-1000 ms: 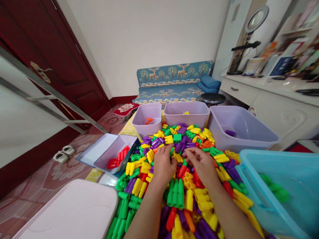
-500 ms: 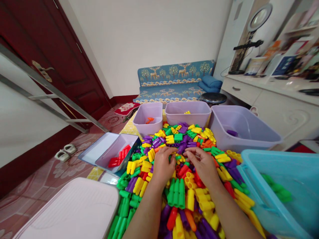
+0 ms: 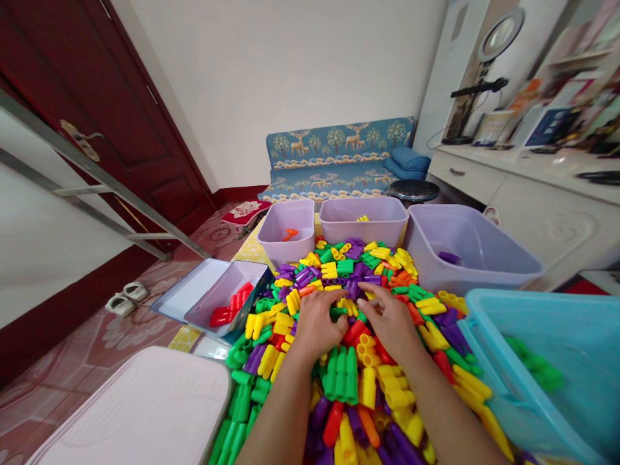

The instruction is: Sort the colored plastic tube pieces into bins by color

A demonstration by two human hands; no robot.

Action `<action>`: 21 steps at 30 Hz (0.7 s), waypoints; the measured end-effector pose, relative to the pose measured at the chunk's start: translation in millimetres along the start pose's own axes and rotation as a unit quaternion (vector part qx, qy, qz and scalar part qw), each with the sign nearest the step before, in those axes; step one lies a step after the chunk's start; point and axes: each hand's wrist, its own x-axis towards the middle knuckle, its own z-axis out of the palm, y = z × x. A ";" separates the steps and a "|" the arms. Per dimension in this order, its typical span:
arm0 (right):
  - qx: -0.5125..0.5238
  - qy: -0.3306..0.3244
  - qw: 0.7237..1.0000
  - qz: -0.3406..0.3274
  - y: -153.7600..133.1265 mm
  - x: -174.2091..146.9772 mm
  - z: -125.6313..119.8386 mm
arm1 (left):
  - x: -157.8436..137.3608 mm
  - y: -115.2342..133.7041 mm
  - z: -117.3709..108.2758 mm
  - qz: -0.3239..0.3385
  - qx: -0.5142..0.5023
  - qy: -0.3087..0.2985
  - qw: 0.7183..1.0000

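A heap of coloured plastic tube blocks (image 3: 341, 374) in green, yellow, purple, red and orange covers the table in front of me. My left hand (image 3: 320, 323) is over the middle of the heap, palm down, its thumb apart from its curved fingers. A green block (image 3: 338, 313) shows in the gap there; no firm grip on it is visible. Just to the right, my right hand (image 3: 390, 320) hovers low over the blocks with fingers spread and nothing seen in them. Yellow blocks (image 3: 349, 305) and purple ones lie between the two hands.
Three lilac bins stand behind the heap: one with orange pieces (image 3: 287, 250), one with yellow (image 3: 363, 229), one with purple (image 3: 477, 274). A box with red blocks (image 3: 206, 313) is left, a blue tub with green (image 3: 504, 361) right. A pink lid (image 3: 140, 407) lies front left.
My left thumb has moved down and away from its fingers, showing a green block in the gap. My right hand has shifted slightly left. The bins look the same.
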 end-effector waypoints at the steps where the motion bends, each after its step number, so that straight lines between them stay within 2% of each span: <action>1: -0.014 -0.013 1.000 -0.006 -1.2 -0.3 -0.2 | 0.1 -1.6 0.8 0.000 -0.014 0.000 1.000; 4: -0.017 -0.053 0.998 -0.011 -2.6 -0.9 -0.1 | 1.2 -6.7 3.4 -0.003 -0.073 0.009 0.997; 7: 0.016 -0.066 0.998 -0.016 -1.1 -1.5 0.8 | 2.9 -9.6 5.2 0.000 -0.147 0.020 0.989; 14: 0.057 -0.057 0.996 -0.023 -7.4 -3.6 2.0 | 3.0 -1.0 3.9 0.018 -0.252 0.042 0.967; 18: 0.093 -0.018 0.995 -0.031 -11.4 -3.6 1.2 | 3.3 1.8 3.6 0.017 -0.279 0.056 0.959; 21: 0.115 -0.010 0.993 -0.029 -10.9 -3.2 0.9 | 4.4 0.8 3.4 0.025 -0.276 0.043 0.960</action>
